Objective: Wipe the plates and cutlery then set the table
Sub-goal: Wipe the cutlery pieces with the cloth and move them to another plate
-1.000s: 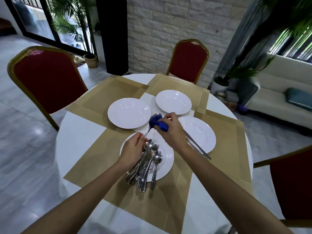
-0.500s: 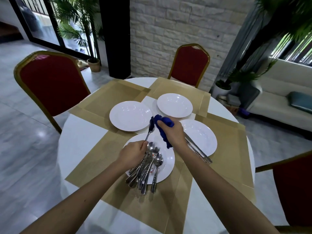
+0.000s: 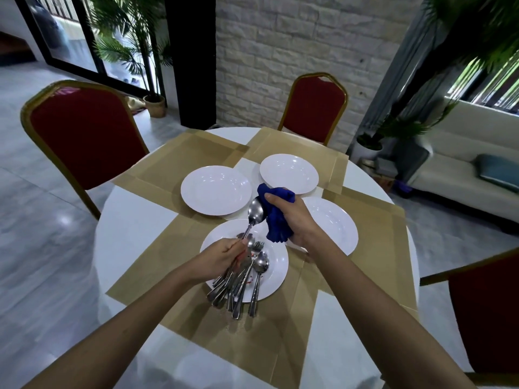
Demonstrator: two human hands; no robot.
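My left hand point(image 3: 222, 259) grips the handle of a steel spoon point(image 3: 255, 213), bowl raised above the near plate. My right hand point(image 3: 295, 217) is closed on a bunched blue cloth point(image 3: 276, 217) that touches the spoon's bowl. Under the hands a white plate point(image 3: 276, 273) carries a heap of several spoons and forks point(image 3: 244, 279), handles hanging over its near rim, with small red stains among them. Three more white plates lie beyond: one at the left point(image 3: 216, 190), one at the back point(image 3: 289, 174), one at the right point(image 3: 337, 226), partly hidden by my right hand.
The round white table point(image 3: 126, 220) carries tan placemats point(image 3: 179, 164) under the plates. Red chairs with gold frames stand at the left point(image 3: 81, 136), back point(image 3: 316, 108) and right point(image 3: 483, 313). A white sofa point(image 3: 466, 169) and potted plants stand behind.
The cloth has slid from the spoon's bowl to its right side, so the bowl now shows. The camera has tilted a little, shifting the scene lower.
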